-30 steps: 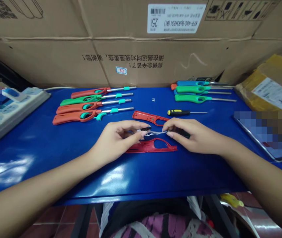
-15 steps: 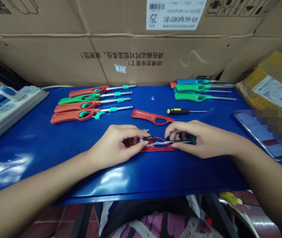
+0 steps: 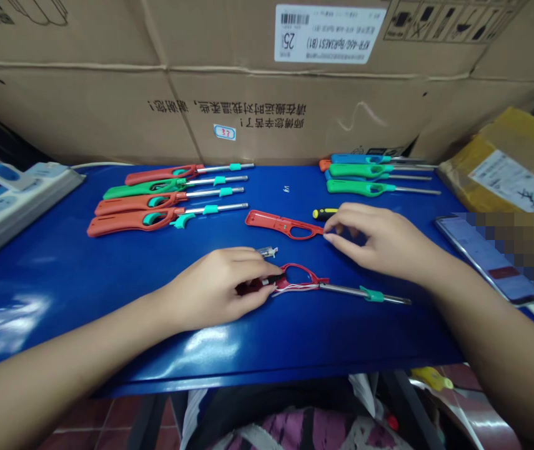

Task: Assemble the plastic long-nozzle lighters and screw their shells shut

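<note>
My left hand (image 3: 222, 282) presses down on the handle end of an open red lighter shell (image 3: 299, 277) lying on the blue table (image 3: 107, 294). White wires run along this shell, and a metal tube with a teal collar (image 3: 370, 294) sticks out of it to the right. My right hand (image 3: 379, 240) hovers farther back, fingers apart, its fingertips at the trigger-loop end of a second red shell half (image 3: 279, 223). It covers most of a yellow-and-black screwdriver (image 3: 322, 214). A small metal part (image 3: 268, 252) lies just behind my left hand.
Several finished red and green lighters (image 3: 164, 200) lie in a row at the back left, and green, blue and orange ones (image 3: 370, 175) at the back right. A power strip (image 3: 18, 200) lies at the left, a phone (image 3: 487, 256) and a yellow parcel (image 3: 506, 162) at the right. Cardboard boxes (image 3: 267, 94) stand behind.
The shell with wires and tube has come down onto the table. My right hand let go of the tube and moved back to the other red shell half; my left hand stays on the handle.
</note>
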`<state>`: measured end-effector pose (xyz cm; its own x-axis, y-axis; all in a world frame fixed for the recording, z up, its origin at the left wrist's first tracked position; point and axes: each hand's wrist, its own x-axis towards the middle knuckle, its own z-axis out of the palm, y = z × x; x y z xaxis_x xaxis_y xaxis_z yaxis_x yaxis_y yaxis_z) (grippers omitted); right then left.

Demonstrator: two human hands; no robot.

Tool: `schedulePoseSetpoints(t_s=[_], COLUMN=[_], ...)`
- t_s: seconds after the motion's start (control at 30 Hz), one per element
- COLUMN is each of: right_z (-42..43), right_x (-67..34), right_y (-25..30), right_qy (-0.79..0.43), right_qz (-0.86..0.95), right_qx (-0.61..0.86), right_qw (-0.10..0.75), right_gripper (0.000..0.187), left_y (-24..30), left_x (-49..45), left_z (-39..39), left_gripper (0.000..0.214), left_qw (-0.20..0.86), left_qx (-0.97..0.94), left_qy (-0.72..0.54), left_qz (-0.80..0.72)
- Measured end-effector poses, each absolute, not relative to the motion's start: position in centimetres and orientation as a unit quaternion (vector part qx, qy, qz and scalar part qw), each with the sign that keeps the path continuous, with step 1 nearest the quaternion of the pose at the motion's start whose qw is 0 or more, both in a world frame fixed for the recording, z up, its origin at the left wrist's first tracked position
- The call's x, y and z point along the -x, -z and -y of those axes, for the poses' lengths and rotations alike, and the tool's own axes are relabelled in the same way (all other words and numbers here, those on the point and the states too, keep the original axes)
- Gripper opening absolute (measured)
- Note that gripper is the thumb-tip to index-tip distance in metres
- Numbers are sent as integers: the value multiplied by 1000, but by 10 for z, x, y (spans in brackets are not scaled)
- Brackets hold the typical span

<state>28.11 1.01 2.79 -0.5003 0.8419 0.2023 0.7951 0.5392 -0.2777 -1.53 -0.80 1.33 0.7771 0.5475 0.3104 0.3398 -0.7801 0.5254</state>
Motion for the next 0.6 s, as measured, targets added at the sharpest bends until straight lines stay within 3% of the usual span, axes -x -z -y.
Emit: schedulePoseSetpoints(t_s=[0.17,0.3,0.47,0.6], right_z=[-21,-20,-10,-7], right_x=[-291,-293,-298,-305], right_y=[-23,-30,-49,-56], right_qy=[-43,-123,-341,-368], right_qz=[831,837,841,827], right_qx=[537,520,416,409], right_qw=[139,118,-47,-114], right_gripper=[16,14,38,25], left_y=[-14,-14,-12,-11], left_x=[16,17,19,18], left_z=[8,8,6,5], left_gripper=[25,26,28,21], left_qw=[233,230,228,235], left_qx=[-911,-912,-915,-911], left_qy=[-221,-214,-199,-204], left_qz=[-259,-265,-267,-269])
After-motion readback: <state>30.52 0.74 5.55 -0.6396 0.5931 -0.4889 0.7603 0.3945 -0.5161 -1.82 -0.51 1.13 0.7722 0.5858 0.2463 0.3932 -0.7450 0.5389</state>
